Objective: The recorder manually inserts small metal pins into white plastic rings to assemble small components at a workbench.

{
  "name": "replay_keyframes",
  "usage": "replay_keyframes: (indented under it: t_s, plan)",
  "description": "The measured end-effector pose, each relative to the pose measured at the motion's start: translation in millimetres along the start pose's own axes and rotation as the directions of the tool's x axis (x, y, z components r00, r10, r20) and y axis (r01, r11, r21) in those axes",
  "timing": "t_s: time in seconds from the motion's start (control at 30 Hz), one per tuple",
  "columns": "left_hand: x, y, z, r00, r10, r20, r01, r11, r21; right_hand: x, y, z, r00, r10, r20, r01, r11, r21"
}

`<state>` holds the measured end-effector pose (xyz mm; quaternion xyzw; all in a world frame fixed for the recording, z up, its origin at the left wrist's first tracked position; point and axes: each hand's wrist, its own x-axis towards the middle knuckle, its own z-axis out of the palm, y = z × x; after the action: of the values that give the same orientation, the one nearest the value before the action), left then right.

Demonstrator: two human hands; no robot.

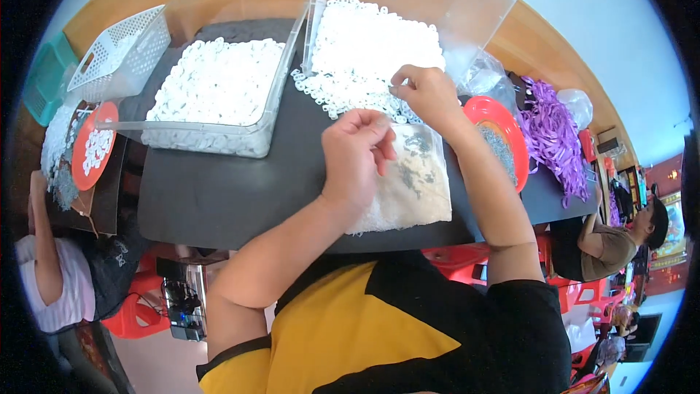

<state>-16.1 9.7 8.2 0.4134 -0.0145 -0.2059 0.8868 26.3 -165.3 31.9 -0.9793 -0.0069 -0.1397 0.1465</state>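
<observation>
Pale cloth (435,208) near, small grey bits (415,175) on it. My left hand (353,159) is at its left side, fingers curled, grip narrow; can't tell if it holds anything. Red plate (522,138) with more grey bits on the right. Farther, my right hand (432,95) is narrow too, fingertips at the loose white pieces (332,96); can't tell if one's pinched. Far: tipped clear box (477,4), more white pieces inside.

Your count: mostly pairs
You have two hands (357,149) (426,93), two clear bins (211,131) (467,0), two red plates (102,112) (512,118), two baskets (149,47) (42,87), one cloth (430,204) and one purple ribbon heap (550,131); the white pieces (379,36), too crowded to count, are probably hundreds.
</observation>
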Motion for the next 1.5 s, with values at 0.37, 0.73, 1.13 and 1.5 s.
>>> replay_keyframes:
  t_s: [0.37, 0.73, 1.13, 1.5]
  plan:
    - [-51.6, 30.2, -26.4, 0.928, -0.179, 0.325, 0.089, 0.958, 0.274, -20.8, 1.2, 15.6, 0.98, 0.186, -0.076, -0.174, 0.975, 0.139]
    - [-11.1, 10.5, -90.6, 0.901, -0.148, 0.408, -0.113, 0.827, 0.551, -35.7, 4.6, 46.9, 0.931, 0.213, -0.296, -0.08, 0.912, 0.403]
    - [-7.3, 21.4, -91.7, 0.836, -0.203, 0.51, -0.116, 0.843, 0.525, -43.0, 23.4, 41.5, 0.89, 0.248, -0.382, -0.087, 0.915, 0.393]
    - [-7.3, 19.8, -95.3, 0.814, -0.173, 0.555, -0.117, 0.886, 0.448, -42.1, 13.0, 35.7, 0.92, 0.187, -0.346, -0.114, 0.968, 0.222]
